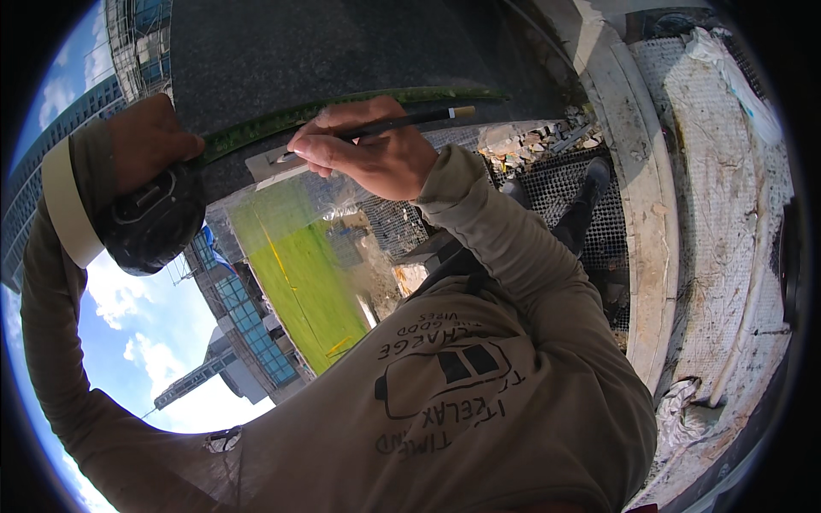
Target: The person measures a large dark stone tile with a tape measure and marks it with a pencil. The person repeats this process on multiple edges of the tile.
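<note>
My right hand (368,150) pinches a dark pencil (402,122) with a pale end. Its tip rests at a small grey flat piece (263,164) beneath a long dark green strip (342,104). My left hand (152,141) is closed at the strip's left end, its fingertips pressed there; the inner side of the grip is hidden. The strip runs along the lower edge of a large dark speckled panel (342,51). A cream-coloured ring like a tape roll (68,203) sits around my left forearm. Beside that hand is a glossy black rounded object (154,227).
Broken rubble (534,141) and black dimpled matting (607,222) lie near my feet. A pale curved ledge (646,188) runs along the right, beside dirty white sheeting (710,222). Green ground (299,274) shows far below, and glass-fronted buildings (248,321) stand at the left.
</note>
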Demonstrator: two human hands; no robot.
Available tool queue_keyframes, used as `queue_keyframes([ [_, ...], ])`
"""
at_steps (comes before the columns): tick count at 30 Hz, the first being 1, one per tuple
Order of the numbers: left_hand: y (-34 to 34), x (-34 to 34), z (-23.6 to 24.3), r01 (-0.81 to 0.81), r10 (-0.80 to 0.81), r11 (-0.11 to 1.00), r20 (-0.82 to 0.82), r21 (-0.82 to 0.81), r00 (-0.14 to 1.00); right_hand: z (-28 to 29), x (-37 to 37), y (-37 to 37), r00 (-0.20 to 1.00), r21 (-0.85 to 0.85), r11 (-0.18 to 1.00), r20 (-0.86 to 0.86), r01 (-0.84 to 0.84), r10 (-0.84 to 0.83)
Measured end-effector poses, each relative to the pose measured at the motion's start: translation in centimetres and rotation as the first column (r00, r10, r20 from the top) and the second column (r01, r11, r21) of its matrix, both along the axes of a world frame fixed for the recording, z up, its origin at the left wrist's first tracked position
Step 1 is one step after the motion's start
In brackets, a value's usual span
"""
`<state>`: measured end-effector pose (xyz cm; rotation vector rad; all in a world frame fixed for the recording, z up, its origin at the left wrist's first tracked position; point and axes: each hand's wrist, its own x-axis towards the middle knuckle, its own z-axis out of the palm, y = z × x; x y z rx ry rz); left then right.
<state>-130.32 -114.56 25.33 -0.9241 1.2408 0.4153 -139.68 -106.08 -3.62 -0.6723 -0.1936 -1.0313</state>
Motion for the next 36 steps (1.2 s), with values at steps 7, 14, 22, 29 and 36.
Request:
queue_keyframes([
  [7,0.7,1.0,0.7,0.153,-0.184,0.981,-0.304,-0.121,0.935,-0.2,0.1,0.0,0.999,-0.005,1.000,0.024,0.026,-0.025],
  [14,0.9,-0.7,0.8,0.139,-0.172,0.980,-0.260,-0.141,0.950,0.2,0.1,0.0,0.998,0.001,0.999,0.025,0.050,-0.050],
  [22,1.0,0.3,0.9,0.057,-0.089,0.987,-0.218,-0.149,0.972,-0.8,-1.3,-0.6,0.999,0.099,0.995,0.032,0.018,-0.022],
  [29,1.0,-0.3,0.7,0.112,-0.161,0.980,-0.333,-0.163,0.929,0.1,-1.0,0.2,0.997,0.037,0.999,-0.076,0.033,-0.030],
  [36,1.0,-1.2,0.4,-0.047,0.013,0.963,-0.128,-0.265,0.992,0.4,-0.2,0.2,0.998,0.064,0.996,-0.037,0.062,-0.060],
])
